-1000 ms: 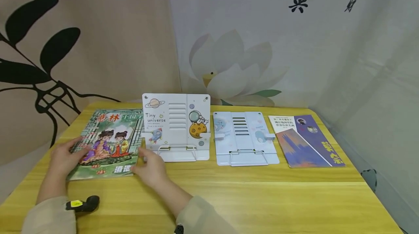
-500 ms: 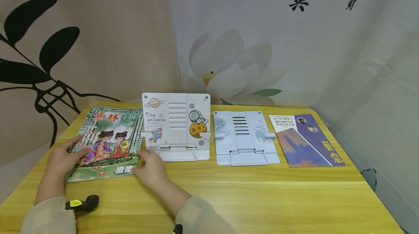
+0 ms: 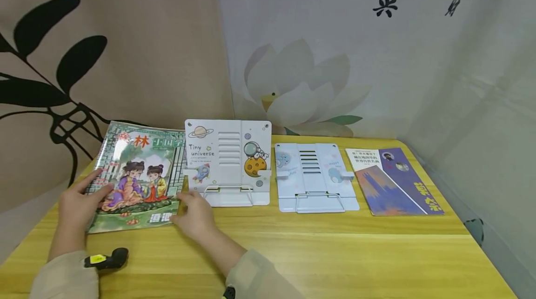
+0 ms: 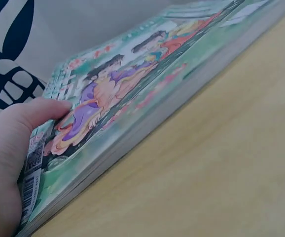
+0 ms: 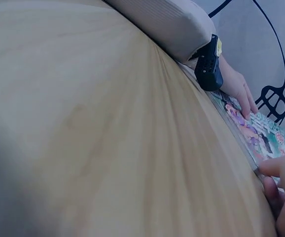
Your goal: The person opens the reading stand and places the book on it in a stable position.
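A green illustrated magazine (image 3: 142, 169) is at the table's left, its far edge raised off the tabletop and its near edge low. My left hand (image 3: 77, 206) grips its left side, the thumb lying on the cover; in the left wrist view the thick page edge shows beside this hand (image 4: 9, 158). At the lower right corner my right hand (image 3: 197, 217) pinches the magazine's edge between thumb and finger. Right beside it stands a white "Tiny universe" book stand (image 3: 228, 150) with a wire ledge, partly touched or overlapped by the magazine's right edge.
A second, pale blue book stand (image 3: 310, 173) leans back lower to the right. Beyond it a purple book (image 3: 398, 180) lies flat. A curtain (image 3: 167, 57) hangs close behind the yellow wooden table (image 3: 335, 257). A black device (image 3: 106, 259) sits at the left cuff.
The magazine's far edge has come up off the table, so the cover tilts more toward me. Both hands stay at its sides with little movement; the book stands have not moved.
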A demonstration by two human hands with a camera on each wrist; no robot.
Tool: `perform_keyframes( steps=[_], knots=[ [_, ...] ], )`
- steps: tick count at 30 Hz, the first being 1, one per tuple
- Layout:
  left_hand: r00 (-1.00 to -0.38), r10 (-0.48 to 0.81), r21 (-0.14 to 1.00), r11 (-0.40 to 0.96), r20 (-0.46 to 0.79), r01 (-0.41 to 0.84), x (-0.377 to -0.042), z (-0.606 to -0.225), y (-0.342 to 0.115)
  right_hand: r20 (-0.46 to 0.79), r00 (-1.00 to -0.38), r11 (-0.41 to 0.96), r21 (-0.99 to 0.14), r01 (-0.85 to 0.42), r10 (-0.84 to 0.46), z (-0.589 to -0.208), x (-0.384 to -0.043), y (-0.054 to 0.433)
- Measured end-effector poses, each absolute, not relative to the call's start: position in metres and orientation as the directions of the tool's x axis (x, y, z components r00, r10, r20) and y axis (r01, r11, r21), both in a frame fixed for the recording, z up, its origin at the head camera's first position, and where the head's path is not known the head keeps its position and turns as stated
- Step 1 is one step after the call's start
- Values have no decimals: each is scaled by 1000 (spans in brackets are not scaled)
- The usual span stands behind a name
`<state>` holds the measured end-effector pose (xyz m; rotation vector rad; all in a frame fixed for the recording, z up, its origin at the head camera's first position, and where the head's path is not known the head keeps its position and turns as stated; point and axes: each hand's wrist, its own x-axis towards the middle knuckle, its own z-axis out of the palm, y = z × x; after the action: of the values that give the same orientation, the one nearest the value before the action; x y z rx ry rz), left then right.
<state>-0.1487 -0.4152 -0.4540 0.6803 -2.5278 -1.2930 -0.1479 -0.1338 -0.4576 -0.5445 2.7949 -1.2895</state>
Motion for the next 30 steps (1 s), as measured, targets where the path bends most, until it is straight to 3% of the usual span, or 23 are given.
perform_keyframes(
  steps=[17, 24, 30],
  knots=[
    [-782, -612, 951, 157, -116, -265, -140, -443, -417, 108, -930, 575, -759, -305, -351, -451, -148, -138],
    [-751, -653, 995, -83, -95, -54, -137, -438, -416, 190, -912, 517, -773, -367, -364, -450, -142, -141],
    [-703, -711, 988, -118, -13, 101, -136, -426, -416, 279, -874, 443, -776, -449, -397, -437, -139, -143]
  ],
)
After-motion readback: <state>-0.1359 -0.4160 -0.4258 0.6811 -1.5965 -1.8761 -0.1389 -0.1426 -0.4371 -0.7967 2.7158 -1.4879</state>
